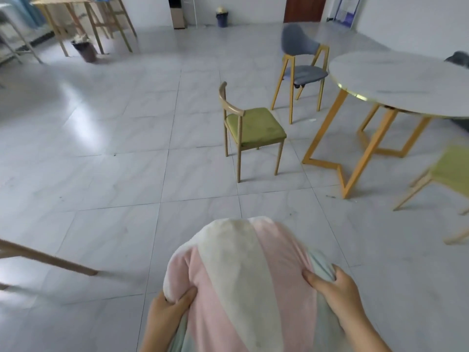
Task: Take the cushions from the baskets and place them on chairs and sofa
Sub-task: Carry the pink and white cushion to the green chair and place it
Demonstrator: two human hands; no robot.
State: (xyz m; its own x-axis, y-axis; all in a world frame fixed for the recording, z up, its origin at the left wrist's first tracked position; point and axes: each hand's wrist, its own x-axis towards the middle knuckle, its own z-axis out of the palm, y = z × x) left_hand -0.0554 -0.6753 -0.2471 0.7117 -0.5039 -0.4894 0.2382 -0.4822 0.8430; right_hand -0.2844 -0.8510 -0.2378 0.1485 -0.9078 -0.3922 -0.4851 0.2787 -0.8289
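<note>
Two-handed grip, left hand [168, 304] and right hand [335, 288], on one cushion [243, 270]

Head camera looks forward and down, close over the floor [101, 174].

Pale grey marble-look tiles [106, 153] are covering the floor, and soft light is glaring off them at the left of the frame. White walls [406, 19] are running along the top, with a dark brown door [304, 7] at upper right. Tall wooden trestle tables [83, 24] are standing at upper left, a dark bin [85, 50] sitting beneath them and a blue bin [222, 17] against the far wall. A round marble tabletop [396, 82] on angular yellow legs is filling the right side.
</note>
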